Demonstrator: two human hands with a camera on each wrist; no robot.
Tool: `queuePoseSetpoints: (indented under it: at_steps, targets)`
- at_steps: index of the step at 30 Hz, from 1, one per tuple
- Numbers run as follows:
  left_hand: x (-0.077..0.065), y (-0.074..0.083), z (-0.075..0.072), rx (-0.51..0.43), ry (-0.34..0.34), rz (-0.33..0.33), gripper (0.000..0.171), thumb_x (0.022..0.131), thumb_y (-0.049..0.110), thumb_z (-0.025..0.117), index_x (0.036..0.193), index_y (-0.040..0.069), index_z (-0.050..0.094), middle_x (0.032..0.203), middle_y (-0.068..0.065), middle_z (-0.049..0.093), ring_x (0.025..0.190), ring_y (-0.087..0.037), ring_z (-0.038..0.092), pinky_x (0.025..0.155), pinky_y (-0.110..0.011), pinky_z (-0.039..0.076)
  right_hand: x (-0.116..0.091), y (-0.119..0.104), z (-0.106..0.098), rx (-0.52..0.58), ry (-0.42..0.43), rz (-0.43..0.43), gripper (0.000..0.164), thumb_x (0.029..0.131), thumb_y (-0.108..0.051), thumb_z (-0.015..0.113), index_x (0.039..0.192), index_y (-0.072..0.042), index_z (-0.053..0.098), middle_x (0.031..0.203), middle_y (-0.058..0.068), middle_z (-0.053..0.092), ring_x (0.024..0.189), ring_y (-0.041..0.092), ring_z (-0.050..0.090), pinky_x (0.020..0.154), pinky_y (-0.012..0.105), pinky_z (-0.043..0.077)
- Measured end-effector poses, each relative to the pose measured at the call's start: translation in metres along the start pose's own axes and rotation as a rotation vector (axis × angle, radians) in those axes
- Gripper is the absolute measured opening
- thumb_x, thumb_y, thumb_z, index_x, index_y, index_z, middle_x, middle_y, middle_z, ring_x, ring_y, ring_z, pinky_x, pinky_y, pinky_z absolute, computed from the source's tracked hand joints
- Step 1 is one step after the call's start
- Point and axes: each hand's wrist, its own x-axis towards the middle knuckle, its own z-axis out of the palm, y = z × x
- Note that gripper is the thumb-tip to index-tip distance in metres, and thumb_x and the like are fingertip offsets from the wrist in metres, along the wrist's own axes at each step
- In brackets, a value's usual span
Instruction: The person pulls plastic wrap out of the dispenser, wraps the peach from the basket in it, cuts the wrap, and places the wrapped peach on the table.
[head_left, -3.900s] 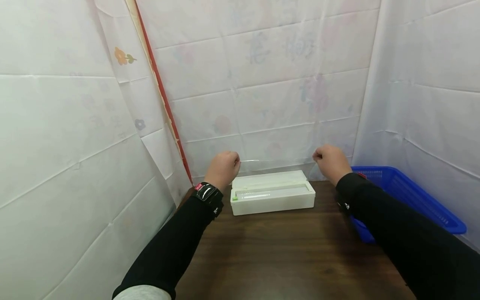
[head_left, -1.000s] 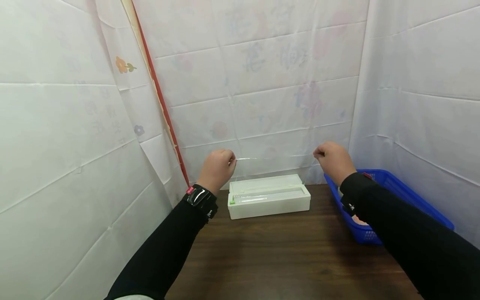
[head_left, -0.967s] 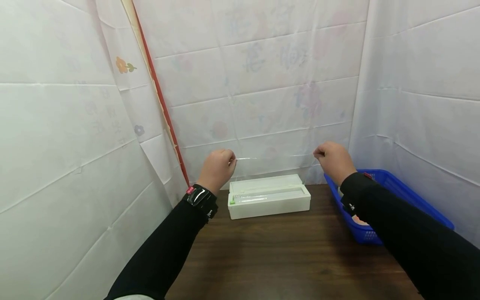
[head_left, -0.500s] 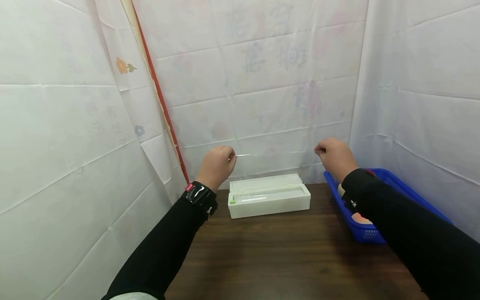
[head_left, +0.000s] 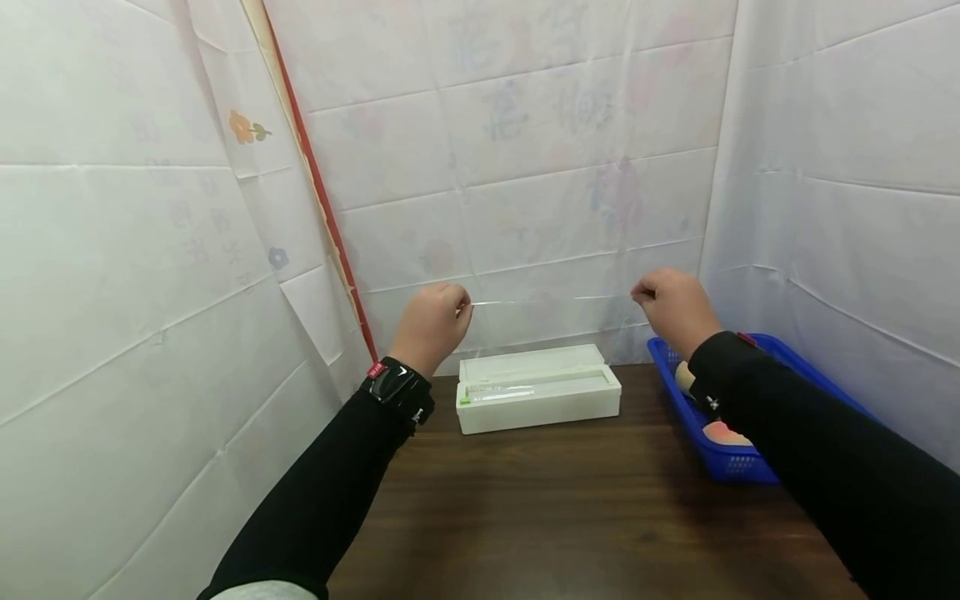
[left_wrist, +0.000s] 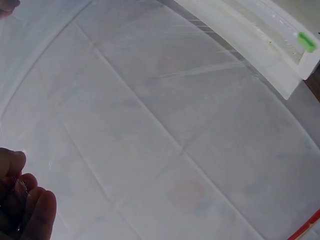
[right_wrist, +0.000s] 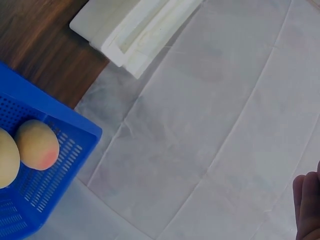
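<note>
A clear sheet of cling film (head_left: 517, 302) is stretched taut between the two hands, its upper edge showing as a thin bright line. My left hand (head_left: 432, 327) pinches one corner between thumb and curled fingers; in the left wrist view crumpled film (left_wrist: 21, 189) shows in those fingers. The opposite corner is pinched by my right hand (head_left: 678, 307). Below and between them sits a long white cling film dispenser (head_left: 538, 410), its lid (head_left: 532, 360) tipped back. A clear roll (head_left: 517, 392) lies inside, with a small green piece (head_left: 465, 400) at the left end.
A blue plastic basket (head_left: 738, 467) stands at the right, partly under the right sleeve. It holds peaches, one peach (right_wrist: 37, 145) showing a pink blush. Pale sheeting (head_left: 525, 167) walls in the dark wooden table (head_left: 555, 508) behind and on both sides.
Both hands have risen a little above the dispenser, carrying the film's edge up with them. The right hand has also drifted slightly right. Dispenser and basket stay where they were.
</note>
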Motion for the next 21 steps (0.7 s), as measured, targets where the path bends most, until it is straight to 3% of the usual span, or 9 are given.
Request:
queuePoseSetpoints:
  at_steps: [21]
  targets:
    - [-0.001,0.003,-0.011,0.016,0.018,0.004,0.010,0.100,0.011,0.069,0.094,0.006,0.075,0.088,-0.006,0.076,0.075,-0.018,0.066,0.070,-0.032,0.058,-0.001,-0.008,-0.012,-0.002,0.003,-0.005,0.012,0.102,-0.002,0.068,0.101,0.003,0.079,0.099,0.022,0.073,0.092,0.037,0.070,0.081,0.054,0.056]
